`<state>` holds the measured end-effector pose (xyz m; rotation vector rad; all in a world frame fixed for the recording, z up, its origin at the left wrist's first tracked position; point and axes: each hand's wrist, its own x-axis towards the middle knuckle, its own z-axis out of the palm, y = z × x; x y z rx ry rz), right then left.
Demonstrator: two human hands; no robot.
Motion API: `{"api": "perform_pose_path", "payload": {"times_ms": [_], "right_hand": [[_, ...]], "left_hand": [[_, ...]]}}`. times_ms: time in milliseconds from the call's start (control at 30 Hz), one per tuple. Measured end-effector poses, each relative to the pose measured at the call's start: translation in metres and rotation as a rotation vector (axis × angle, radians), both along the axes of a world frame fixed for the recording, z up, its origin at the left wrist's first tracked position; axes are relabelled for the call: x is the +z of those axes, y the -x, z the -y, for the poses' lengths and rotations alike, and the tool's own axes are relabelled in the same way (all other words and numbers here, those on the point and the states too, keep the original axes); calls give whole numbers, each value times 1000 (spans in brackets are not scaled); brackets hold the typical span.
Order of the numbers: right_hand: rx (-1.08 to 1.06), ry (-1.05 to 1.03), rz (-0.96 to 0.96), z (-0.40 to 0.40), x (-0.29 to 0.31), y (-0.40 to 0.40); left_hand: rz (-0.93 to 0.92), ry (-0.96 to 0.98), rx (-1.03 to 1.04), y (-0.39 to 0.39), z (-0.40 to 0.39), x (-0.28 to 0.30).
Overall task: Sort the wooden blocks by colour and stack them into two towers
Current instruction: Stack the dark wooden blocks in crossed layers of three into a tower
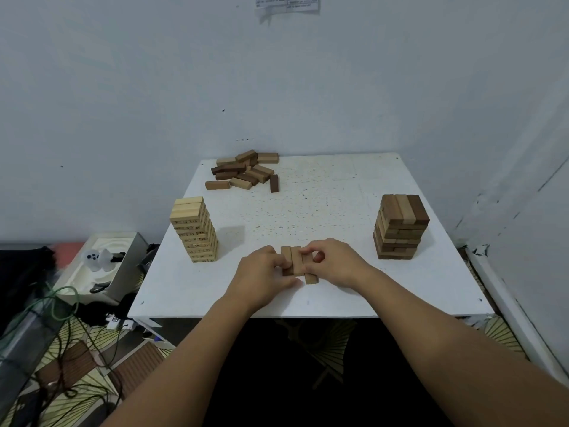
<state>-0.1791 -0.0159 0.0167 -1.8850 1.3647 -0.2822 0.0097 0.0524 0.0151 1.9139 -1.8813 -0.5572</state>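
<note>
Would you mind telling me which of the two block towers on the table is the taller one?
The pale tower on the left side of the white table is taller; its blocks are light and numbered, while the brown tower on the right is shorter and darker.

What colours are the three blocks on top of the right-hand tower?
Head view: the right tower is topped by a mid-brown, a lighter tan and a dark-brown block, left to right.

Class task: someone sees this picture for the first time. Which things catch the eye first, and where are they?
Both hands, left and right, meet at the near table edge, gripping a row of brown blocks. A pale tower stands at the left and a brown tower at the right. A loose pile lies at the far edge.
</note>
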Motion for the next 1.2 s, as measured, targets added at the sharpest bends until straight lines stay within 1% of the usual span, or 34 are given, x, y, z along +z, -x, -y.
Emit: {"api": "perform_pose_path", "payload": {"times_ms": [100, 233, 367, 533, 700, 800, 867, 967, 1067, 1200], "right_hand": [[-33, -58, 65, 2, -6, 7], [24, -131, 66, 11, -6, 7], [51, -165, 71, 15, 0, 6], [121, -175, 37, 20, 6, 5], [75, -131, 29, 22, -7, 6], [43, -92, 41, 22, -15, 7], [17, -63, 68, 17, -16, 9], [-40, -1, 91, 4, -18, 12], [-127, 46, 166, -7, -26, 12], [-179, 95, 221, -10, -32, 11]], "left_hand": [[-20, -12, 14, 5, 0, 0], [-71, 8, 29, 9, 1, -2], [-39, 21, 50, 9, 2, -6], [-38, 29, 41, 10, 2, -9], [-9, 109, 54, 15, -1, -11], [45, 159, 42, 15, -1, -14], [17, 112, 18, 11, 2, -14], [-49, -41, -56, -2, 11, -5], [-52, -93, -121, -10, 21, 5], [-120, -139, -97, -18, 25, 8]]}}
